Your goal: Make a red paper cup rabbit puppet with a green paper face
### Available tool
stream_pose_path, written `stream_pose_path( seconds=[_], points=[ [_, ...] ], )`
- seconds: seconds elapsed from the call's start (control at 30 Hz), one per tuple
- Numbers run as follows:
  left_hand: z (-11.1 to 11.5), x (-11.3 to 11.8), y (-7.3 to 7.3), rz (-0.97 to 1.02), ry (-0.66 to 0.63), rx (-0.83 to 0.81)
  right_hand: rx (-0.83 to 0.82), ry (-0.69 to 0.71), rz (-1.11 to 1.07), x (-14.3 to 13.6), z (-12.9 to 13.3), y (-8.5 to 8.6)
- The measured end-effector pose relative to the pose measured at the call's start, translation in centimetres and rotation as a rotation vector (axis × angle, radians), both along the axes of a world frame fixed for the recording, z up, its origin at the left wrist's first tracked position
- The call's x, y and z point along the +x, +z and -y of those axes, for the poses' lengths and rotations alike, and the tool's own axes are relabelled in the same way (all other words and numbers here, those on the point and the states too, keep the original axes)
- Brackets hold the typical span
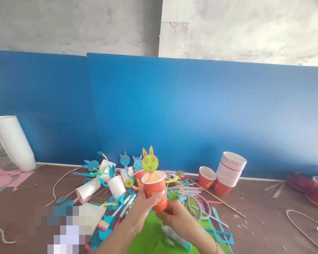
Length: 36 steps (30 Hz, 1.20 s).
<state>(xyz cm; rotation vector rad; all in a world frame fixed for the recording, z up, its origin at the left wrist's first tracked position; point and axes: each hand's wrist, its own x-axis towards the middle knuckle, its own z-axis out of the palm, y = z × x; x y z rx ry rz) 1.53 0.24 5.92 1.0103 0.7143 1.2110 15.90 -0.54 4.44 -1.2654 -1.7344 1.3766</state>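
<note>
A red paper cup (pixel 155 192) with a white rim is held upright near the middle of the table. A green rabbit face (pixel 150 163) stands up from its rim, and yellow straw arms with round green ends stick out at both sides. My left hand (pixel 145 208) is wrapped round the cup's left side, thumb across its front. Bent fingers of my right hand (pixel 173 215) touch the cup's lower right edge; whether they pinch something small there is hidden. Below both hands lie green paper (pixel 148 234) and a glue tube (pixel 176 238).
White cups (pixel 116 186) with blue paper animals lie at the left among straws and markers. Tape rings (pixel 194 206), a single red cup (pixel 207 178) and a cup stack (pixel 230 173) are at the right. A tall white stack (pixel 14 143) leans far left before the blue partition (pixel 201 116).
</note>
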Motion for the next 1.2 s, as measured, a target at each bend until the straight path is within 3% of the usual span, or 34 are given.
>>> stream_pose_path(
  seconds=[0.2,0.33,0.67,0.93,1.07,1.2],
  points=[
    [-0.1,-0.3,0.3,0.012,0.033,-0.008,-0.074,-0.124,-0.202,-0.8,-0.3,-0.2],
    [-0.1,-0.4,0.3,-0.005,0.020,0.002,-0.079,-0.092,-0.218,-1.1,-0.1,0.0],
    [-0.7,-0.8,0.4,0.047,0.105,0.008,-0.038,-0.048,0.211,0.2,0.2,-1.6],
    [-0.3,-0.4,0.2,0.006,0.071,0.018,-0.048,-0.156,-0.159,-1.2,-0.2,-0.7],
    [-0.3,-0.4,0.0,-0.013,0.040,0.013,-0.047,-0.112,-0.154,-1.3,-0.3,-0.8],
    [-0.4,-0.5,0.0,-0.017,0.092,0.022,-0.083,-0.088,-0.089,-0.9,-0.3,-1.3]
  ],
)
